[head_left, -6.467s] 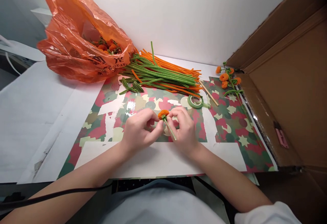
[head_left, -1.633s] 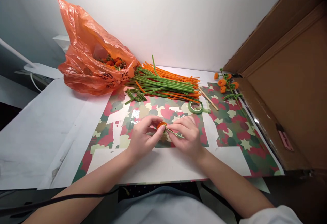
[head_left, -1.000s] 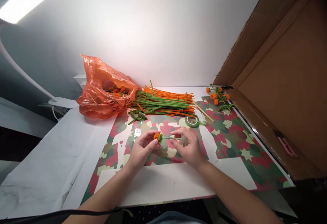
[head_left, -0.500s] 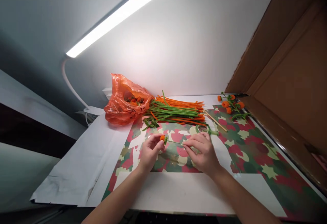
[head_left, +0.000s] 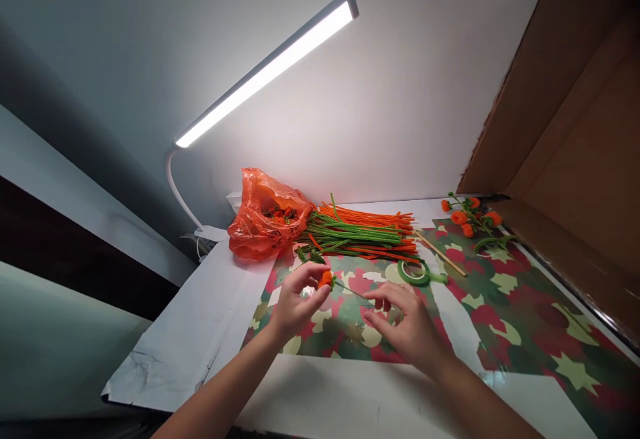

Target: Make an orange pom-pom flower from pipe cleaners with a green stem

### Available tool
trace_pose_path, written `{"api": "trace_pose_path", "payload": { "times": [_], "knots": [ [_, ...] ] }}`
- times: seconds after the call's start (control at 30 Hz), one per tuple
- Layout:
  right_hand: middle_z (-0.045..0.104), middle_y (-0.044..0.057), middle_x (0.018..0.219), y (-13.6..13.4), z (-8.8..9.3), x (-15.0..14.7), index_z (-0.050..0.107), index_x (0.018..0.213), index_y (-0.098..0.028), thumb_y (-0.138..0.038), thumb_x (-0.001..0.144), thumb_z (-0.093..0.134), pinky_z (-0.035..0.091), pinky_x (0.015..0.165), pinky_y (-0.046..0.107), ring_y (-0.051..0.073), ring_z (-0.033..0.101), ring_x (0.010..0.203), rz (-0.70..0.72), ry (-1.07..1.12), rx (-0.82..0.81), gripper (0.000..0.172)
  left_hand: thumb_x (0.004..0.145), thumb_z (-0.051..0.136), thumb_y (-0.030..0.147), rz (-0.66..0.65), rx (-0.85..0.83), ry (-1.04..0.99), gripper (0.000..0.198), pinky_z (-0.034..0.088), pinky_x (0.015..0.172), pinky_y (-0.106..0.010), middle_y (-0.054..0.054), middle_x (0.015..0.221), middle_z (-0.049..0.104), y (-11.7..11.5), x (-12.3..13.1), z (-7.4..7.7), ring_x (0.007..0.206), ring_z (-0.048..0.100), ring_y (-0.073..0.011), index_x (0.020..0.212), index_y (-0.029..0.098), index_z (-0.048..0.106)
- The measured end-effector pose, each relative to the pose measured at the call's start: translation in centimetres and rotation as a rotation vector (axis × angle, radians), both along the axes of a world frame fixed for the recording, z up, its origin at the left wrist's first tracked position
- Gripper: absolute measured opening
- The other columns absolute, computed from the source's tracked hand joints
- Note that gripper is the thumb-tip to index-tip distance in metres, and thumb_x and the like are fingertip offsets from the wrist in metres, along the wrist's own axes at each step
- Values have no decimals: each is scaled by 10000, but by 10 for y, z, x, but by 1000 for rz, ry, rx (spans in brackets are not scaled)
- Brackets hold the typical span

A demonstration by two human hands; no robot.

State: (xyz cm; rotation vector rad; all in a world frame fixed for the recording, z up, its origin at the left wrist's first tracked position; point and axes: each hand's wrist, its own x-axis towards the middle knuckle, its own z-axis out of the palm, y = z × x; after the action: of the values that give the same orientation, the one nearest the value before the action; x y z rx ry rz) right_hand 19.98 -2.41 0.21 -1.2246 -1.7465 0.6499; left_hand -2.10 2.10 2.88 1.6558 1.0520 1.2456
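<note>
A small orange fuzzy flower (head_left: 325, 279) with green at its base is pinched between the thumb and fingers of my left hand (head_left: 299, 304). Its thin wire stem (head_left: 353, 290) points right, toward my right hand (head_left: 411, 327). The thumb and forefinger of that hand are apart, and the stem's end lies by the forefinger tip; I cannot tell whether they touch. Just beyond my right hand a roll of green tape (head_left: 423, 280) lies on the camouflage-patterned mat (head_left: 345, 335). Green pipe cleaners (head_left: 360, 233) and orange pipe cleaners (head_left: 367, 212) are piled behind both hands.
An orange plastic bag (head_left: 267, 233) holding more small flowers stands back left. A thin wooden stick (head_left: 443, 255) lies right of the pile. Farther right is a sprig of orange flowers (head_left: 459, 217), near a cardboard panel (head_left: 565, 112). A lit lamp (head_left: 270, 79) hangs above.
My right thumb and forefinger have parted from their pinch on the stem. The flower stays in my left hand, turned slightly. The camera view has shifted, so everything sits lower and farther right.
</note>
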Motion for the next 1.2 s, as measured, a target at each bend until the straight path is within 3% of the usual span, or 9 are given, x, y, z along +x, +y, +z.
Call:
{"api": "trace_pose_path", "payload": {
  "times": [0.13, 0.27, 0.47, 0.57, 0.83, 1.0, 1.2],
  "knots": [
    [613, 19, 822, 2, 2, 3, 647, 1046, -233, -243, 830, 574, 453, 701, 314, 175, 569, 733, -88, 85, -73, 228, 746, 709, 281, 62, 7, -63, 283, 515, 685, -240, -46, 928, 683, 17, -10, 9, 778, 620, -150, 1019, 205, 702],
    [612, 28, 836, 3, 2, 5, 650, 1002, -216, -272, 846, 536, 468, 710, 316, 173, 560, 720, -128, 121, -125, 202, 797, 610, 324, 92, -5, -110, 330, 557, 681, -298, -69, 912, 704, 35, -21, 12, 742, 657, -169, 1091, 183, 658],
    [610, 25, 803, 4, 3, 5, 645, 926, -209, -277, 837, 531, 463, 669, 302, 172, 558, 704, -137, 119, -104, 159, 770, 654, 322, 140, 125, -2, 394, 562, 733, -295, -92, 1077, 699, 47, -38, 20, 845, 671, -181, 1143, 197, 635],
    [616, 24, 802, 4, 1, 5, 641, 914, -210, -276, 841, 524, 464, 676, 305, 169, 559, 695, -130, 111, -98, 153, 735, 686, 305, 174, 228, 127, 433, 544, 835, -323, -97, 1094, 689, 61, -54, 33, 935, 659, -202, 1147, 183, 635],
    [651, 35, 863, 5, -8, 4, 633, 885, -221, -282, 852, 523, 475, 659, 306, 183, 592, 738, -131, 86, -73, 130, 740, 641, 256, 283, 400, 584, 442, 500, 877, -350, -82, 1051, 699, 114, -101, 82, 916, 637, -207, 1173, 173, 607],
    [657, 45, 848, 6, -7, 4, 637, 865, -220, -278, 851, 522, 459, 580, 296, 180, 585, 681, -129, 75, -57, 129, 757, 602, 225, 263, 403, 845, 464, 503, 813, -321, -70, 1017, 707, 131, -102, 84, 785, 632, -177, 1216, 180, 563],
    [639, 31, 810, 5, -8, 4, 619, 843, -223, -272, 850, 518, 431, 546, 285, 168, 566, 642, -114, 62, -75, 113, 765, 583, 216, 313, 439, 1126, 443, 467, 864, -382, -120, 1035, 681, 141, -95, 81, 973, 610, -272, 1203, 157, 555]
  ]
}}
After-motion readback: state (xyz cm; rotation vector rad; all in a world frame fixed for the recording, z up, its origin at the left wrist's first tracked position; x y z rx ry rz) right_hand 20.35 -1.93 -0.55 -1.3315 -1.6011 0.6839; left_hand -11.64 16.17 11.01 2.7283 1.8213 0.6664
